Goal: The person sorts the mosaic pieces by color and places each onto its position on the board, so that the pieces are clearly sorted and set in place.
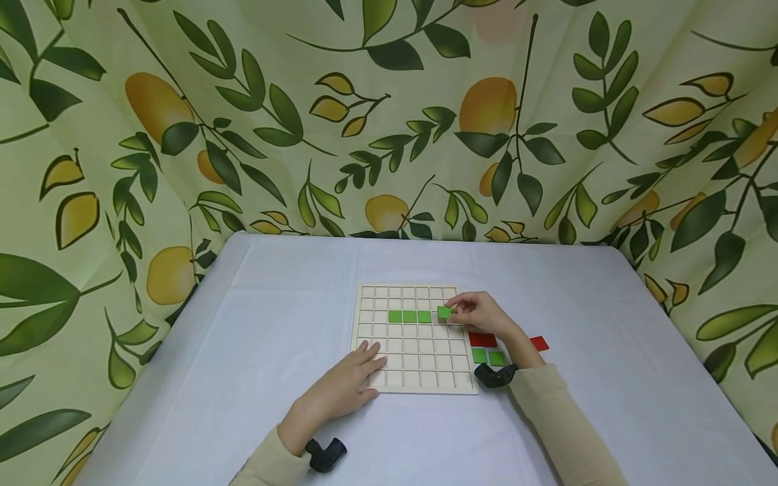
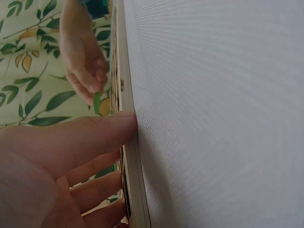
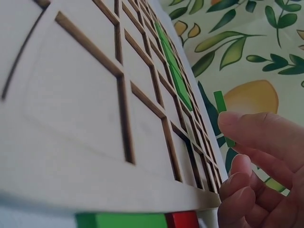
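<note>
A pale wooden grid board [image 1: 413, 363] lies on the table, with three green square tiles [image 1: 410, 316] side by side in one of its upper rows. My right hand [image 1: 483, 314] pinches another green square tile [image 1: 444, 312] between thumb and fingers, just above the board to the right of that row. In the right wrist view this held tile [image 3: 219, 102] appears edge-on, apart from the grid. My left hand [image 1: 349, 381] rests on the board's lower left corner, fingers spread over the cells. Its thumb [image 2: 95, 137] touches the board's edge in the left wrist view.
Beside the board's right edge lie a red piece [image 1: 483, 340] and two green tiles [image 1: 496, 358]. Another red piece [image 1: 539, 343] sits farther right, past the right forearm. A white cloth [image 1: 292, 304] covers the table, and a leaf-patterned curtain [image 1: 389, 135] hangs behind it.
</note>
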`<state>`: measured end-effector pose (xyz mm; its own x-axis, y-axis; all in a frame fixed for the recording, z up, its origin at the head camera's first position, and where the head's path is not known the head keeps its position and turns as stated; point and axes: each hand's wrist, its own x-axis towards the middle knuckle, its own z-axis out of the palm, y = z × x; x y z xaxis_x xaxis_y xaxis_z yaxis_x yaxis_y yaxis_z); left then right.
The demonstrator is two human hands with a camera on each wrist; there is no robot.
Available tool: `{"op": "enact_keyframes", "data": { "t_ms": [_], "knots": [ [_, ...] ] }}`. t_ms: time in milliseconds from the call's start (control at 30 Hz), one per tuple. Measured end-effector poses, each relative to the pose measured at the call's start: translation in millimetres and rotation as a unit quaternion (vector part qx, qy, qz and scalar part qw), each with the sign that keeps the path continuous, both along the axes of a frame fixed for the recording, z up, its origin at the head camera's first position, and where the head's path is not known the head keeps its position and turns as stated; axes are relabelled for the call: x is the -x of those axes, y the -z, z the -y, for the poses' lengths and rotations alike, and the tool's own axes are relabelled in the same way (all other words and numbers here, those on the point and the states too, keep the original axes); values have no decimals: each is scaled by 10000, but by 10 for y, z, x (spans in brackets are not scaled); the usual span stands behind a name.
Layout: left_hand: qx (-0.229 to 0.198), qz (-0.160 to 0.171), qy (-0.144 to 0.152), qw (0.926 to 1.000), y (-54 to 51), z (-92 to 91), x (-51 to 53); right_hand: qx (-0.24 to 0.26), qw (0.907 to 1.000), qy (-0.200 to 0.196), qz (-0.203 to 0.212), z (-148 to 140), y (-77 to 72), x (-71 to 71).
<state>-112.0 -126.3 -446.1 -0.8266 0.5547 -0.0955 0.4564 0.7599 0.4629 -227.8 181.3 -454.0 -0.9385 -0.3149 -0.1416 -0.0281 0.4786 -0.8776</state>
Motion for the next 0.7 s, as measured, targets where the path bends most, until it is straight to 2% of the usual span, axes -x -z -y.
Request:
{"op": "enact_keyframes", "data": {
  "t_ms": [233, 700],
  "knots": [
    [48, -13, 0, 10000, 6, -2, 3, -45, 9998, -121, -134, 24, 64, 21],
    [90, -120, 37, 9999, -15, -7, -4, -72, 10000, -27, 44, 63, 75, 46]
  ]
}}
